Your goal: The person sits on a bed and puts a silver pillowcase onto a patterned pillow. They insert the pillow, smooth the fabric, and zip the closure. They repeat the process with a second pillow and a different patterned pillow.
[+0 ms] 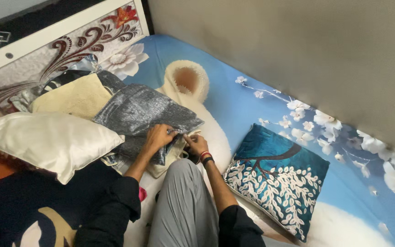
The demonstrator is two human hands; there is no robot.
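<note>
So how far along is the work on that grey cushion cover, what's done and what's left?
Looks done: the teal tree-print cushion lies filled and closed on the bed, and the cream satin pillow is plump too. In hand: the left hand and right hand pinch one edge of the grey cushion cover, which has cream padding at its opening. Left: that edge is not visibly closed. The yellow piece lies untouched behind.

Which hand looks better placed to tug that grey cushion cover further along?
Probably the left hand: it lies on the grey cushion cover, gripping its edge. The right hand sits beside, at the corner.
</note>
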